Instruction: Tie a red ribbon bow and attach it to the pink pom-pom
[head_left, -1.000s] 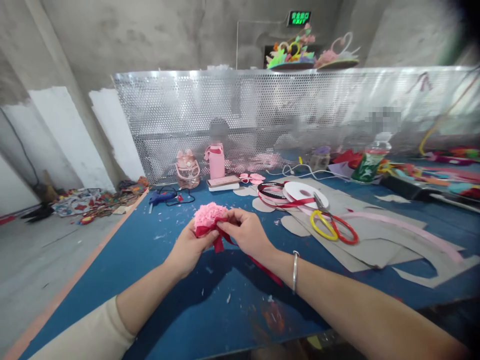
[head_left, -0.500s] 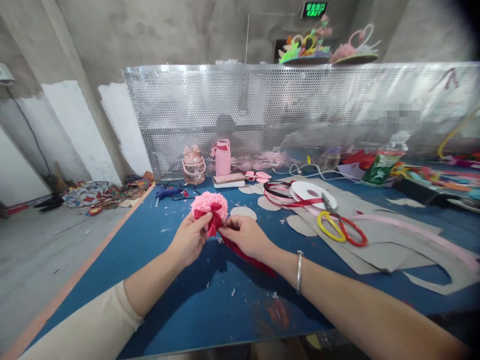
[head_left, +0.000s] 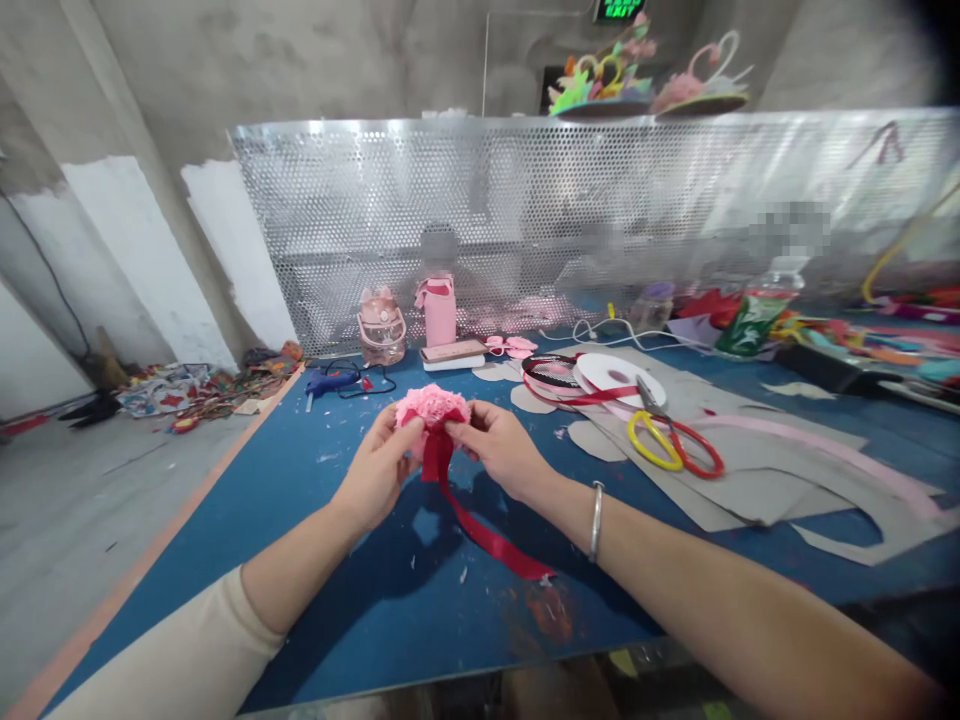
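Note:
A fluffy pink craft piece (head_left: 433, 402) is held just above the blue table, between my two hands. Across its front lies a red ribbon (head_left: 487, 540), partly tied as a bow; one long tail trails down to the right onto the tabletop. My left hand (head_left: 382, 462) grips the piece's left side, thumb pressed on the ribbon's left loop. On the other side my right hand (head_left: 504, 448) pinches the right loop between thumb and fingers. My fingertips behind the fluffy piece are hidden.
Scissors (head_left: 664, 440) with yellow and red handles lie beside ribbon spools (head_left: 619, 375) on grey cardboard sheets (head_left: 750, 480). A blue glue gun (head_left: 330, 382), a phone (head_left: 454, 351) and pink bottles (head_left: 439, 312) stand or lie near the perforated metal screen (head_left: 450, 200).
My right hand has let go of the long ribbon tail and moved up to the bow's right side. The tail now hangs onto the table. The view has shifted slightly.

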